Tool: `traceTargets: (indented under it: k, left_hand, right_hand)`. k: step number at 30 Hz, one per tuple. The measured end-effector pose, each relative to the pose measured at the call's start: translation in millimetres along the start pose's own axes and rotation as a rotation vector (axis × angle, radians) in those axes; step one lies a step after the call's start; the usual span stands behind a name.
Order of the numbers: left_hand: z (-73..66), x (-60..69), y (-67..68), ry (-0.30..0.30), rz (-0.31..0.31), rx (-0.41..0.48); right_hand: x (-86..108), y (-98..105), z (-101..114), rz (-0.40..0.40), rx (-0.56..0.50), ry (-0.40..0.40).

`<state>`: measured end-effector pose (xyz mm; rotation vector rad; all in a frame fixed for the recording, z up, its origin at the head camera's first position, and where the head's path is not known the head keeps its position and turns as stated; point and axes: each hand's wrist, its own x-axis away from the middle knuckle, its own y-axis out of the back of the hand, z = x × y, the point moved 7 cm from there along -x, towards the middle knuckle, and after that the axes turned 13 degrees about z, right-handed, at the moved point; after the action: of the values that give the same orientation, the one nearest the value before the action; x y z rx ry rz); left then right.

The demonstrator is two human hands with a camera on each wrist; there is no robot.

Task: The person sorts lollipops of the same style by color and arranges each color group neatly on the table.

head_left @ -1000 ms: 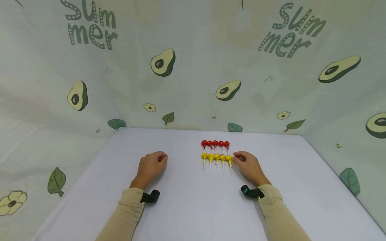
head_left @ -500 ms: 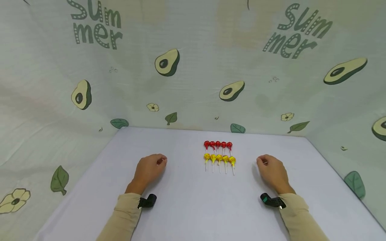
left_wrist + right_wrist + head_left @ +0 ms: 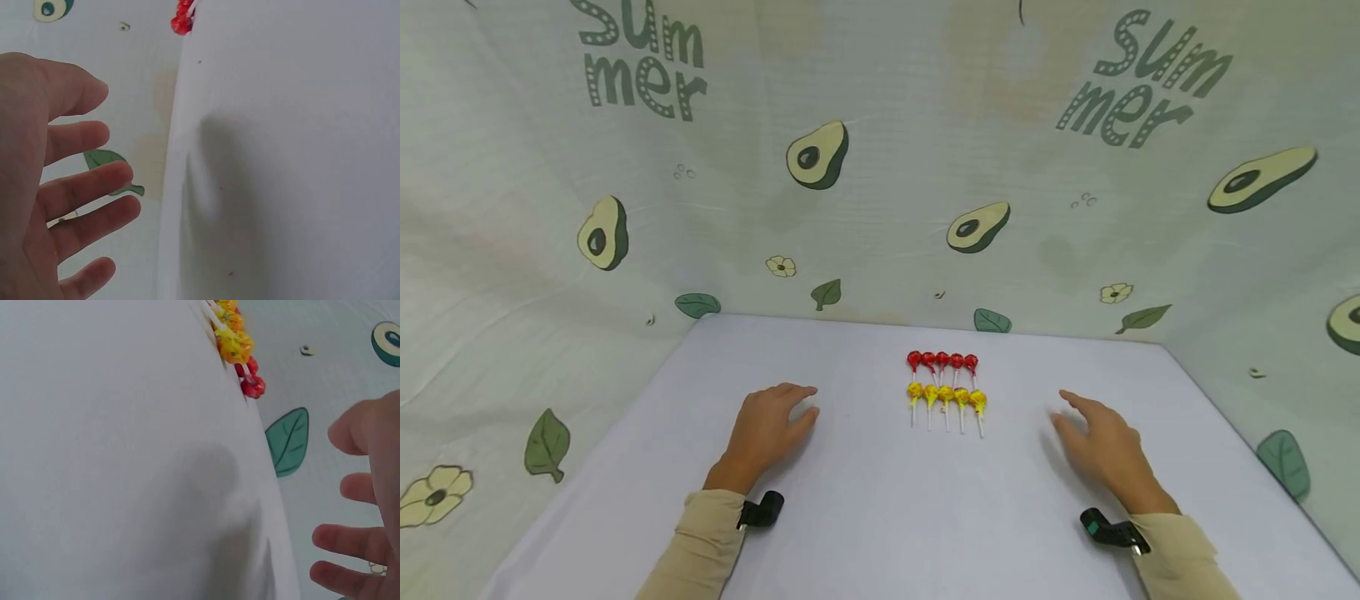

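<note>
Two rows of wrapped lollipops lie on the white table in the head view. Several red lollipops [image 3: 942,359] form the far row, and several yellow lollipops [image 3: 946,393] the near row, sticks toward me. My left hand [image 3: 765,433] hovers left of the rows with fingers spread and nothing in it. To the right of them, my right hand [image 3: 1105,446] is also apart from the candy, thumb and fingers parted, holding nothing. The left wrist view catches a bit of red lollipop [image 3: 182,24] at the top; the right wrist view shows yellow [image 3: 234,345] lollipop heads and red ones.
The white table [image 3: 880,517] ends at a cloth backdrop [image 3: 880,167] printed with avocados, leaves and lettering. Each wrist carries a small black camera on a strap. Hand shadows fall on the tabletop.
My right hand has moved away from the yellow row's right end, to the right and nearer me. Both hands have gone from curled fingers to spread ones. The lollipops keep their arrangement.
</note>
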<state>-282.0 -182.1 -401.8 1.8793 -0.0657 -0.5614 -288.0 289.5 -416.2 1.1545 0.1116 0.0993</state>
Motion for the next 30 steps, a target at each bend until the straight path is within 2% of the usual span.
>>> traceTargets:
  k: [5,7,14,24,30]
  left_hand:
    - [-2.7,3.9,-0.7,0.047,0.063,-0.028]
    - [-2.3,5.5,-2.5,0.08,0.103,-0.043]
    - [3.5,12.0,-4.5,0.168,0.226,-0.07]
    - [23.1,20.5,-6.1,0.216,0.292,-0.136]
    - [24.6,23.5,-5.1,0.225,0.339,-0.138]
  right_hand:
    - [5.8,-2.6,2.5,0.058,0.159,-0.001]
    - [8.2,-1.2,2.9,0.065,0.182,0.002]
    - [15.0,4.8,-9.4,0.102,0.2,-0.022]
    - [21.7,15.3,-34.6,0.133,0.207,-0.093]
    - [24.9,17.3,-40.5,0.144,0.205,-0.111]
